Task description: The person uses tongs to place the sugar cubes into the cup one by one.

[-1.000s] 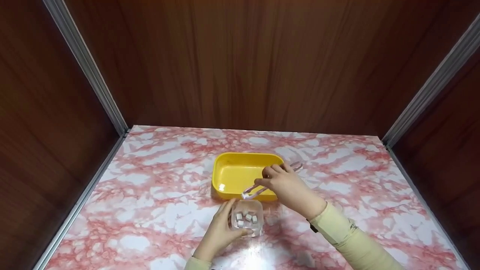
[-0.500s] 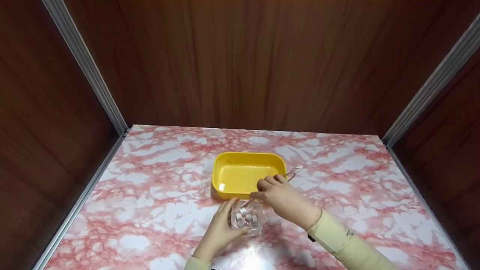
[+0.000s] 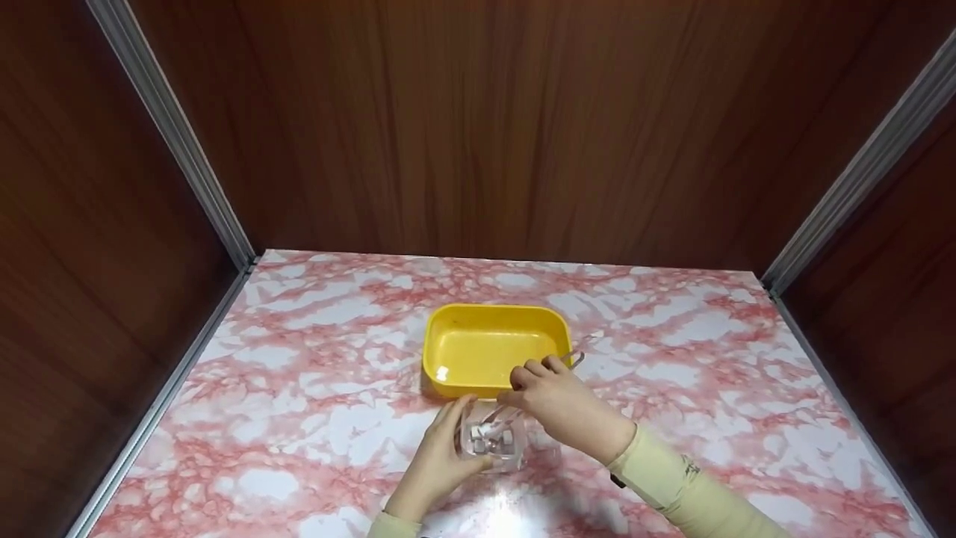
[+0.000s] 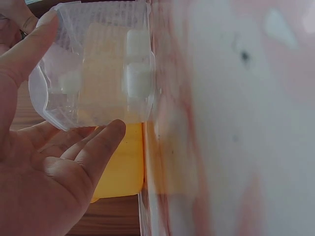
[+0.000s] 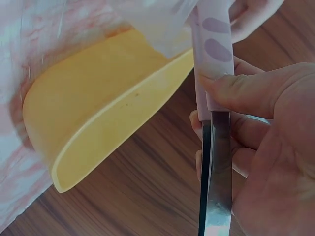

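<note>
My left hand [image 3: 439, 454] holds a clear plastic container [image 3: 515, 459] on the table, thumb on one side and fingers on the other. Several small white cubes [image 4: 139, 81] lie in the container. My right hand [image 3: 571, 412] pinches a pair of metal tongs [image 5: 220, 167] with pink ends, thumb on one arm and fingers on the other. The tongs slant down to the left, their tips inside the container's opening. A white piece shows at the tips; whether they still grip it is unclear.
Just behind the container stands a yellow rectangular basin [image 3: 489, 351], partly covered by my right hand. The table [image 3: 314, 418] has a red and white marbled top. Brown wood-grain panels [image 3: 478, 134] with metal corner posts enclose it at the back and sides.
My right hand has moved down and toward me, bringing the tong tips and a white cube from above the basin's front rim into the container. My left hand has stayed in place.
</note>
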Action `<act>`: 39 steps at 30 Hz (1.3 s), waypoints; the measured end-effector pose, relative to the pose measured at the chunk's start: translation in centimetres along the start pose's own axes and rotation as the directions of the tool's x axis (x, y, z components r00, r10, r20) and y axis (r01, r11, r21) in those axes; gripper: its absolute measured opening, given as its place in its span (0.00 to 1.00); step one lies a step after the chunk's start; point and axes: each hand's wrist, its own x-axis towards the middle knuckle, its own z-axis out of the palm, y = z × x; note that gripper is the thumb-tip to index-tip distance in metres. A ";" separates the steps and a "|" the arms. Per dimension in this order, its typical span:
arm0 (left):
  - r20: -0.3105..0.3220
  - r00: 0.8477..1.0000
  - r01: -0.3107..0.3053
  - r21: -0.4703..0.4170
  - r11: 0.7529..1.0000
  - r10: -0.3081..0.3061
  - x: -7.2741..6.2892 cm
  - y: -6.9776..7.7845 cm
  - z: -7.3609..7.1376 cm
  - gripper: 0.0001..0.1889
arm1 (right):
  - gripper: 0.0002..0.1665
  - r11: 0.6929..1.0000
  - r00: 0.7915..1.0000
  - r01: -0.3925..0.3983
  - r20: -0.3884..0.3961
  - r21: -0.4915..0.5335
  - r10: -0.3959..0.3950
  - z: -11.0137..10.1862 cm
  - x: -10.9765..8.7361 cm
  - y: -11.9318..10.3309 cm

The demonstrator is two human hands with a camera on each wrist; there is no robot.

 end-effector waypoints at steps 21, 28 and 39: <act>0.017 1.000 0.026 0.022 0.999 -0.026 -0.1 0.2 -0.2 0.50 | 0.18 1.000 1.000 0.001 0.013 -0.022 -0.001 0.4 0.1 -0.4; 0.016 0.999 0.027 0.022 0.999 -0.028 -0.2 0.2 -0.2 0.50 | 0.19 1.000 1.000 -0.002 0.017 -0.022 0.003 0.6 0.1 -0.4; -0.001 1.000 0.005 0.018 1.000 -0.005 -0.1 0.0 -0.1 0.49 | 0.19 1.000 0.999 -0.019 0.034 -0.015 0.019 0.7 0.0 -0.4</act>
